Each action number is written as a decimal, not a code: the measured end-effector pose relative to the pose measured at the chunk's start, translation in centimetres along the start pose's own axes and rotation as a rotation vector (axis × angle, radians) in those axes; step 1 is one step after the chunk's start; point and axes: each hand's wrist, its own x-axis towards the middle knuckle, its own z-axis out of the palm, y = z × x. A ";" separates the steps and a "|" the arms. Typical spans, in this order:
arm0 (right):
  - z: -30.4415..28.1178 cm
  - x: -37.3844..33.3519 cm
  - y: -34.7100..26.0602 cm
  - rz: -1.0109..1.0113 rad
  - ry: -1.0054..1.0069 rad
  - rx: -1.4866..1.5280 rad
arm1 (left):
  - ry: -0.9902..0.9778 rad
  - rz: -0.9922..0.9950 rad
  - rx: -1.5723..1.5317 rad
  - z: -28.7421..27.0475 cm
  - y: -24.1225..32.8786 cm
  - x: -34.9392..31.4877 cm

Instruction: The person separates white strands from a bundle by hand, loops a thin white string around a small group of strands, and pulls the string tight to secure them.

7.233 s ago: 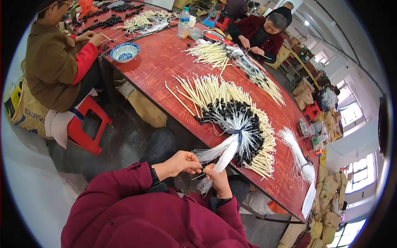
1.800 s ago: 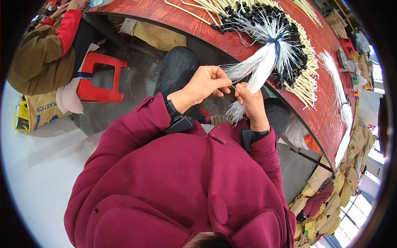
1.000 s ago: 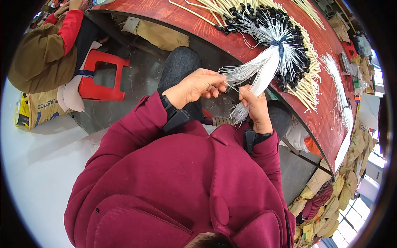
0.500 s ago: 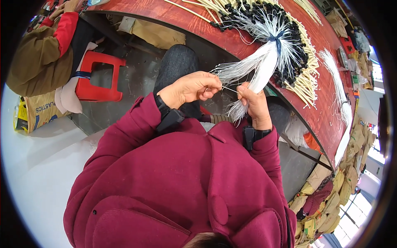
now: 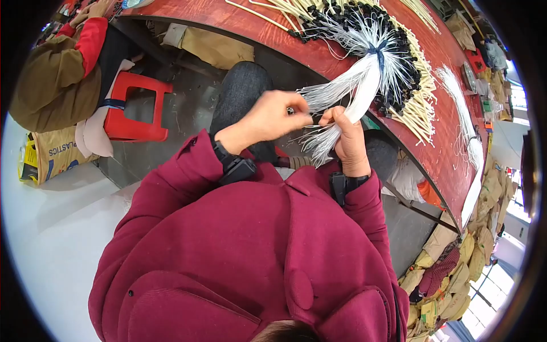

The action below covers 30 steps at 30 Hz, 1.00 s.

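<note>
brought left hand (image 5: 270, 117), loosely curled with unclear hold, in beside right hand (image 5: 350, 139) closed round white strings (image 5: 363, 94), seemingly easing off pulling one taut.

1. White strand bundle (image 5: 364, 94), cinched by a dark blue tie (image 5: 376, 51), its tail slanting down-left of the tie to frayed ends.
2. Looser white strands (image 5: 327, 94) splay left below the tie.
3. Black pieces (image 5: 399, 105) arc around the tie.
4. Cream sticks (image 5: 423, 117) radiate outermost from the tie, seemingly joined to those pieces.
</note>
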 end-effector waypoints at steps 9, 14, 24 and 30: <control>0.9 0.0 -0.5 0.012 0.071 -0.040 | -0.385 -0.357 -0.256 -0.7 -0.2 0.3; 0.4 0.3 -0.2 0.006 0.099 -0.204 | -0.422 -0.431 -0.273 -2.1 -0.4 0.2; 0.4 0.5 -0.2 0.049 0.111 -0.377 | -0.286 -0.421 -0.879 1.1 0.5 1.7; 0.4 0.3 -0.1 0.018 0.089 -0.270 | -0.064 -0.120 -0.520 3.1 -0.6 2.8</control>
